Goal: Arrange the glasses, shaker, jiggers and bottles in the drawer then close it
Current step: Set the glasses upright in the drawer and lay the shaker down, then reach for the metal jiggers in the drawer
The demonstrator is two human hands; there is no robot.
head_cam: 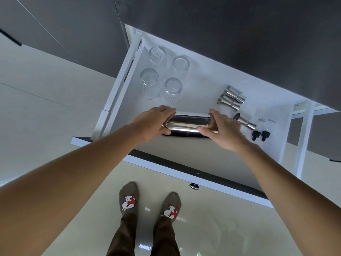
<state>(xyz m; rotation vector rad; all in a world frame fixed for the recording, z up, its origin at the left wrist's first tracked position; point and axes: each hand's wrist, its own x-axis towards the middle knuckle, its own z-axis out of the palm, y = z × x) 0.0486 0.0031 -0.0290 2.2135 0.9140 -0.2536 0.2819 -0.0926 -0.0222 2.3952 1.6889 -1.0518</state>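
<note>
White drawer (pixel 118 89) holds glasses (pixel 164 74), jiggers (pixel 231 98), shaker (pixel 188 124).

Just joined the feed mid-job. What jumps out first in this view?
Both hands, left and right, hold a shiny steel shaker lying on its side at the front of the open white drawer. Four clear ribbed glasses cluster at its back left, and steel jiggers lie to the right.

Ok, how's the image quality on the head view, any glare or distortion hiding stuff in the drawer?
Head view: wide-angle bending at the edges; the white drawer floor is bright, nearly washed out, so the clear glasses read faintly; the shaker mirrors light; the small bottles look soft.
</note>
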